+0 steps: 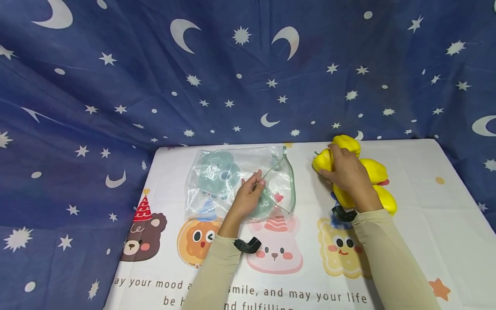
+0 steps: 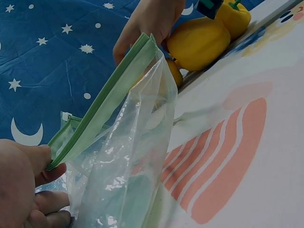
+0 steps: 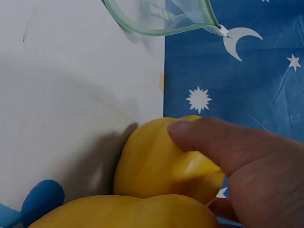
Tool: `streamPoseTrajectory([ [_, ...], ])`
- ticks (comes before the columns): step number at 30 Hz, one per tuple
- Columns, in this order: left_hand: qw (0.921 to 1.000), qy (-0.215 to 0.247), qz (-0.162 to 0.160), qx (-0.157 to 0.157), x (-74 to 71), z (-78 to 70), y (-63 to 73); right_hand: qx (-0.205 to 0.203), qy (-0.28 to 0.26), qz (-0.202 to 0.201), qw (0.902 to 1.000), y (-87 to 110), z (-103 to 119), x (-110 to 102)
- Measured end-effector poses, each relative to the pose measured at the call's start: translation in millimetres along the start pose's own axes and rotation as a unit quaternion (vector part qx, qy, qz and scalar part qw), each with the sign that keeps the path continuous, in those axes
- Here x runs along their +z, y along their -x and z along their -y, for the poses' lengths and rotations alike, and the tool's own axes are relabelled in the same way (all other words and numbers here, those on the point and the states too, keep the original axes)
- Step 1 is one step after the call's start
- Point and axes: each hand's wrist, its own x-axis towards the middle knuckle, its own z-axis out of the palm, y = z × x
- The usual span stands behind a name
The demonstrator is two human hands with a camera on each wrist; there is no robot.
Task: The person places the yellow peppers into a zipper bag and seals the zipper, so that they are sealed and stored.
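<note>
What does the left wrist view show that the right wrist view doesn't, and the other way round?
Only the left wrist view shows the left hand pinching the green rim of the clear bag, the striped pink print and a pepper's green stem.

Only the right wrist view shows plainly the thumb of the right hand lying on a yellow pepper, and the small yellow print at the edge of the white cloth.

Both share the bag's rim, yellow peppers, the right hand, white cloth and the blue starry fabric.
</note>
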Motion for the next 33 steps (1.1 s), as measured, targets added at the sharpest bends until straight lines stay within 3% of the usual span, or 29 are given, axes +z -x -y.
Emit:
streamPoseTrajectory([
  [4, 1.0, -0.001, -0.001, 0.0, -0.5, -0.5, 0.2, 0.003, -0.019, -0.007, 0.9998, 3.8, 2.8, -2.3],
  [9, 1.0, -0.006, 0.001, -0.001, 0.0, -1.1, 0.6, 0.011, -0.067, -0.051, 0.9964, 12.1, 6.8, -6.1],
  [14, 1.0, -0.006, 0.0, -0.001, 0.7, -0.6, 0.2, -0.011, -0.135, -0.124, 0.983, 15.9, 10.8, -5.1],
  [17, 1.0, -0.003, 0.001, 0.0, 0.2, 0.1, 0.2, -0.032, -0.165, -0.146, 0.9749, 17.4, 15.6, -1.8],
  [26, 1.0, -0.005, 0.005, -0.002, -0.5, -1.6, 1.1, -0.019, -0.218, -0.081, 0.9723, 26.9, 34.5, 9.0],
  [33, 1.0, -0.004, -0.001, -0.003, 0.4, -0.9, 0.7, -0.001, -0.248, -0.028, 0.9684, 24.7, 42.3, 28.9],
])
